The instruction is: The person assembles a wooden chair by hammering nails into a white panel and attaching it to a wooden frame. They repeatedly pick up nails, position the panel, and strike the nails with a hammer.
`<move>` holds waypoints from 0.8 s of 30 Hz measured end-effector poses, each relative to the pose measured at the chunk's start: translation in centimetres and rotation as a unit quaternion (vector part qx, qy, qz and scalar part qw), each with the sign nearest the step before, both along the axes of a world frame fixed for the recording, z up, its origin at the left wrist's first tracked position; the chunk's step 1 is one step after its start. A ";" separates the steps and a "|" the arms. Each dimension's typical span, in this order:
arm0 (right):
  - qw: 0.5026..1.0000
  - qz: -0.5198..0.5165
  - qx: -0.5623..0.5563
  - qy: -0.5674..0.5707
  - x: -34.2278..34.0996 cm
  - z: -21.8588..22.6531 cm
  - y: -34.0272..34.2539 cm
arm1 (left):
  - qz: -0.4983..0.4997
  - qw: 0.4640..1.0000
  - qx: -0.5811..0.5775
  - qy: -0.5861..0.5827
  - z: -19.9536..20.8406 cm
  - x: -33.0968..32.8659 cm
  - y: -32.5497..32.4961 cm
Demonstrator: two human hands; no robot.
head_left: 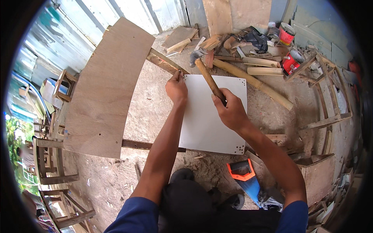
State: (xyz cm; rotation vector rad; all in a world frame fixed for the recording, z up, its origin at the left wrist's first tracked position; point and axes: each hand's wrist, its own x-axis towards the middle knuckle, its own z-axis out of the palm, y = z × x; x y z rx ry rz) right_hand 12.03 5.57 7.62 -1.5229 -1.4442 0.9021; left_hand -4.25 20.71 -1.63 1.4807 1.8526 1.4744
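Observation:
My right hand (229, 110) grips a claw hammer (208, 79) by its wooden handle, with the metal head raised up and to the left. At the upper left corner of a white square panel (211, 116), my left hand (176, 88) is pinched, fingertips close to the wood strip (163, 62) behind it. Whatever the fingers hold is too small to make out. Dark dots mark the panel's visible corners. A large brown plywood sheet (105, 89) lies to the left, its right edge resting over the wood strips.
A handsaw (244, 174) with an orange handle and blue blade lies near my feet. Bamboo poles (256, 82), wood scraps (180, 39) and red paint cans (291, 62) are at the back right. Wooden frames (326, 89) stand on the right, and wooden stools (56, 163) on the left.

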 end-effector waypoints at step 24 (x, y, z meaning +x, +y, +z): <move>1.000 0.009 -0.005 -0.018 -1.0 -1.6 1.5 | -0.006 1.000 0.009 0.026 -0.7 0.3 0.2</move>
